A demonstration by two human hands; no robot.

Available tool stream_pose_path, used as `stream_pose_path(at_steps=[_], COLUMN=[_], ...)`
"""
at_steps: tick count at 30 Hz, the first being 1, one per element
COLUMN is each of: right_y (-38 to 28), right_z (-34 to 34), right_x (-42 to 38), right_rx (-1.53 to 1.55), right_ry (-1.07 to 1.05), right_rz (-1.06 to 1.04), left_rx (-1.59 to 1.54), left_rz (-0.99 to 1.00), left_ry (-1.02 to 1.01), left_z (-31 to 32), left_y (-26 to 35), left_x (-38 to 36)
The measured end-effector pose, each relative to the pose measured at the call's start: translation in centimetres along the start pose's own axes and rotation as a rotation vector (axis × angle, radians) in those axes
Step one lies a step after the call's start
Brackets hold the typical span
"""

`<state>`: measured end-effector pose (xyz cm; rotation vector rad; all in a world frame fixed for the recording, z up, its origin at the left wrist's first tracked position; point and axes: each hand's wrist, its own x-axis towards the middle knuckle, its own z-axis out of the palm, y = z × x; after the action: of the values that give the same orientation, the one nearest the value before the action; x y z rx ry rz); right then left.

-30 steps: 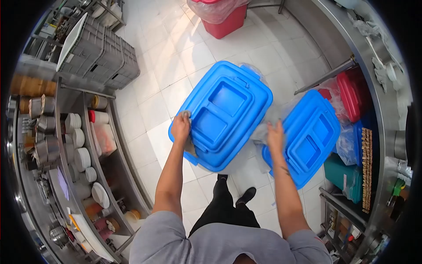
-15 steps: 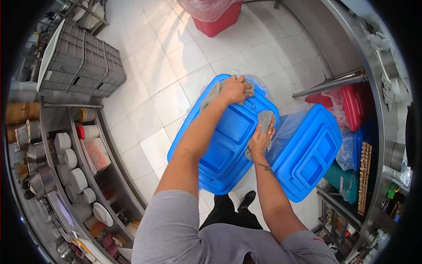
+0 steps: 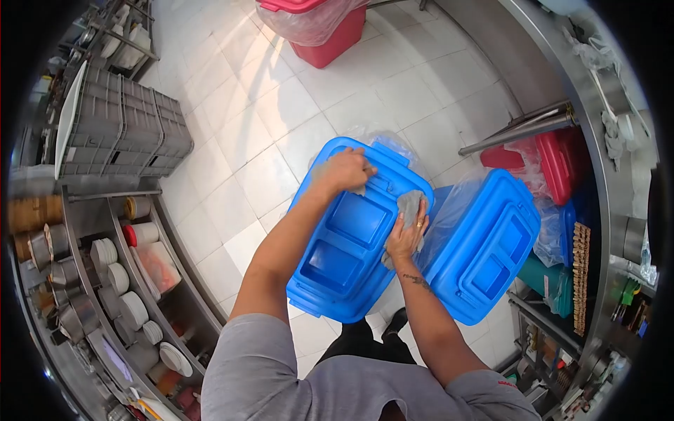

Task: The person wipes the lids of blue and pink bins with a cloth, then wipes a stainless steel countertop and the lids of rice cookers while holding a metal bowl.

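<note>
A blue lid (image 3: 344,238) with two recessed panels lies in front of me on a bin lined with clear plastic. My left hand (image 3: 349,170) is closed over a greyish cloth near the far left part of the lid; most of that cloth is hidden under it. On the lid's right edge, my right hand (image 3: 407,235) presses a grey cloth (image 3: 410,208), with its fingers around the folds. Just to the right stands a second bin with a blue lid (image 3: 491,245).
A red bin (image 3: 326,42) with a plastic liner stands ahead. Grey crates (image 3: 126,126) are stacked at the left, above shelves of bowls (image 3: 132,309). At right, red lids (image 3: 558,165) and a teal container (image 3: 544,284) sit under a steel counter.
My left hand has moved left and nearer to me, bunching its cloth beneath it. The lid under my hands appears turned and shifted slightly. My right hand stays at its right edge.
</note>
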<state>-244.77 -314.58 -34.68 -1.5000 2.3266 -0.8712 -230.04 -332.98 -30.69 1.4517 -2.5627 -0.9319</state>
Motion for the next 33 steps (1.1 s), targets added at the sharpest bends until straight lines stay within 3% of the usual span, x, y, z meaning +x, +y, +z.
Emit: stream_pose_path(at_steps=[4,9,11,13,14,16,18,20,23,26,27,30,33], right_y=[0.5,0.5,0.0,-0.2,-0.3,-0.3,0.0,-0.2,0.2,0.5,0.5,0.1,-0.1], right_z=[0.4,0.3,-0.1,-0.4,-0.4,-0.3,-0.4,-0.3,0.3,0.6,0.6,0.4,0.3], right_x=[-0.1,-0.3,0.0,0.4,0.2,0.0,0.1,0.0,-0.3,-0.4,-0.3,-0.6,-0.4], right_rx=[-0.032,-0.017,0.032,0.043,0.049,0.057,0.045,0.027,0.042,-0.010,-0.012,0.000,0.046], right_ry=[-0.013,-0.020,-0.005,-0.001,-0.003,0.001,0.003,0.001,0.043,0.035,0.033,0.036,0.057], right_rz=[0.006,0.017,0.036,0.040,0.045,0.042,0.030,0.025,0.006,0.005,0.006,0.026,0.023], left_rx=[-0.011,-0.044,0.041,0.011,-0.029,-0.343,-0.212,0.177,0.136,0.017,0.150,-0.028,-0.040], left_rz=[0.180,0.174,-0.085,-0.486,-0.508,-0.421,0.126,0.180,-0.064,-0.232,-0.081,-0.338,-0.389], left_ry=[0.017,0.168,0.411,0.245,0.251,0.307,0.450,0.248,0.240,0.548,0.604,0.594,0.571], left_z=[1.2,-0.8,0.5,0.2,-0.8,-2.8,-2.3,0.1,1.0,2.4,4.5,3.4,4.7], left_y=[-1.9,-1.7,-4.6,-7.9,-8.3,-6.5,-3.3,-0.7,-0.3,-2.7,-6.4,-5.4,-6.1], left_x=[0.3,-2.4,-4.8,-8.2,-9.0,-6.8,-2.1,0.7,1.7,0.5,0.5,-5.0,-12.4])
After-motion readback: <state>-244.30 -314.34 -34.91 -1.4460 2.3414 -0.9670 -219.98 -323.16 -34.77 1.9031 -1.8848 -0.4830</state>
